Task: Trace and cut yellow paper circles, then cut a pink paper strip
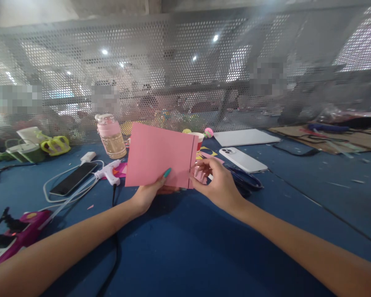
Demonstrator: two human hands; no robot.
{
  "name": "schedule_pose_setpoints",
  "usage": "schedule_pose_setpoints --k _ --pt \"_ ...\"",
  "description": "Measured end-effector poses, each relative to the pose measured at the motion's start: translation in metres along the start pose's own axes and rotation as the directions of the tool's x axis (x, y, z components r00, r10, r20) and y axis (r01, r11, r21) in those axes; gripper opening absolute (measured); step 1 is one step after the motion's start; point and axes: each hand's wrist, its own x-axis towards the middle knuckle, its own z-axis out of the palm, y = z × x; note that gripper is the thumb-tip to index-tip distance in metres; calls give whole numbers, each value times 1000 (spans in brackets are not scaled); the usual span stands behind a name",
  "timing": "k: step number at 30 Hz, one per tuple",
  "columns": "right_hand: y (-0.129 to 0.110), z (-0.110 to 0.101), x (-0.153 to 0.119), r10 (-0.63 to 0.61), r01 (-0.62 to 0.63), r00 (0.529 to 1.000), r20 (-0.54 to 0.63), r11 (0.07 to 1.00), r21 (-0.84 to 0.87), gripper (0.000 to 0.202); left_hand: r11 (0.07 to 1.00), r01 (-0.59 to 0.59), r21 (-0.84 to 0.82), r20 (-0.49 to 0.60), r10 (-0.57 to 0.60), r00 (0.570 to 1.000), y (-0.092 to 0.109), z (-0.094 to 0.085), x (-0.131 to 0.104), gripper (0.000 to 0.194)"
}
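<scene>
In the head view, a pink sheet of card stands upright at the centre of the frame, lifted clear of the blue worktop, with a dark line drawn near its right edge. The left hand grips the sheet's lower edge, its thumb with a teal nail pressed against the front face. The right hand pinches the sheet's lower right corner between thumb and fingertips. Left of centre, a dark phone lies face up on the worktop with a white cable looped around it, and a white glue gun lies just beside it. A pink-capped bottle stands behind the sheet's left edge. At the lower left of the frame sits a magenta glue gun. Right of centre, a white phone lies face down, with dark-handled scissors near the right hand. A perforated metal screen fills the upper frame.
</scene>
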Motion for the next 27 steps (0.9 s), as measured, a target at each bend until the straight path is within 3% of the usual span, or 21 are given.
schedule_pose_setpoints --k 5,19,27 --pt "0 1 -1 -83 83 997 5 996 -42 19 1000 8 5 -7 -8 1000 1 1 -1 53" --pt "3 2 0 -99 98 995 -4 994 -55 14 1000 -2 4 6 2 1000 0 0 0 67" --pt "2 2 0 -87 87 996 5 995 -47 14 1000 -15 -6 18 15 1000 -1 0 0 58"
